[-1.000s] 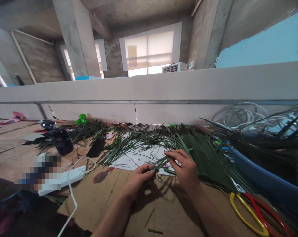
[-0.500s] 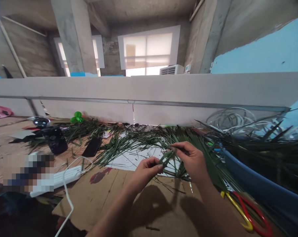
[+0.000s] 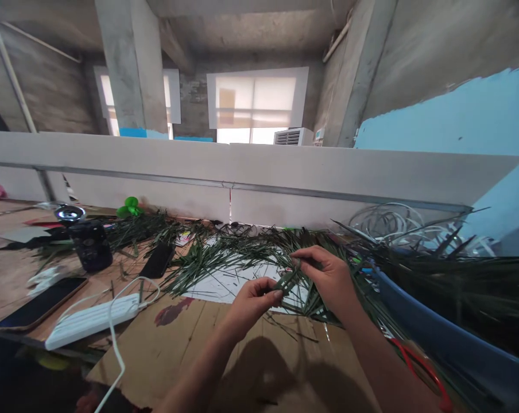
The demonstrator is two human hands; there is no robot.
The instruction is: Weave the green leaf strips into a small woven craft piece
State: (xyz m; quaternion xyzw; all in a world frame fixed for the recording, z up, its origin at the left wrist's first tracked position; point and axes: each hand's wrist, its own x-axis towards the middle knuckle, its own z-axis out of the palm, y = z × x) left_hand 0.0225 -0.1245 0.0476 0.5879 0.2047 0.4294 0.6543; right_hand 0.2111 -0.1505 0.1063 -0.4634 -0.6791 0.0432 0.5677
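Note:
A folded piece of green leaf strip (image 3: pixel 287 280) is stretched between my two hands, over the near edge of a white sheet (image 3: pixel 225 281). My left hand (image 3: pixel 254 301) pinches its lower left end between thumb and fingers. At the upper right end, my right hand (image 3: pixel 326 275) grips it with thumb and fingertips. How the strips are folded together is too small to make out. Many loose green leaf strips (image 3: pixel 199 258) lie on the sheet and behind it. Below my hands is brown cardboard (image 3: pixel 199 344), with my shadow across it.
To the right stands a blue basin (image 3: pixel 414 310) of long leaves, with red-handled scissors (image 3: pixel 427 367) near it. On the left are a white power strip (image 3: pixel 93 321) with its cable, phones (image 3: pixel 42 301), a dark cup (image 3: pixel 91 245) and a small green fan (image 3: pixel 130 206). A white partition (image 3: pixel 156 155) runs behind.
My view has tilted up and shifted slightly right. Both hands keep their hold on the leaf strip, which has turned a little between them. The scissors' yellow handle has gone from sight.

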